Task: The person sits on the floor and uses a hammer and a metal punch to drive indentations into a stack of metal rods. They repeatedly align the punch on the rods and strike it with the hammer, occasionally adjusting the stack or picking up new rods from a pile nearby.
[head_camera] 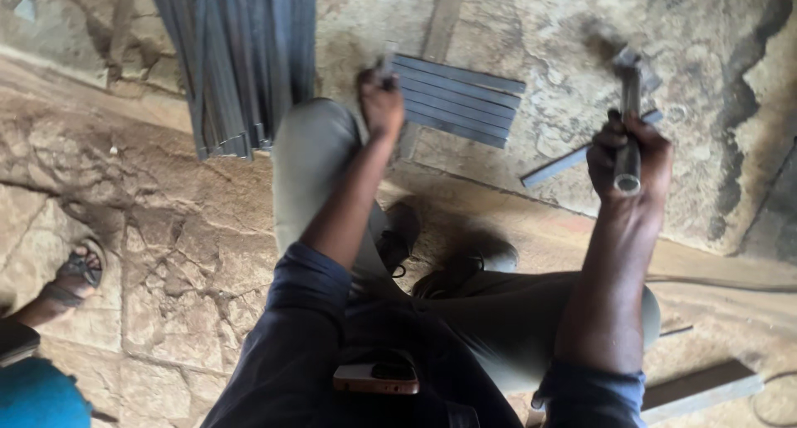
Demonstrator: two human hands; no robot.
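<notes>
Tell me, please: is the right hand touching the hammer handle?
Touching. The head view shows the right hand with fingers closed around the metal hammer handle.

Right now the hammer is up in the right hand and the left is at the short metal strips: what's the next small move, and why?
Probably bring the hammer down on the piece the left hand pinches at the corner of the short strips. The right hand holds the hammer raised beside that stack, while the left hand's fingers sit close to the spot, so a short, controlled tap seems wise.
</notes>
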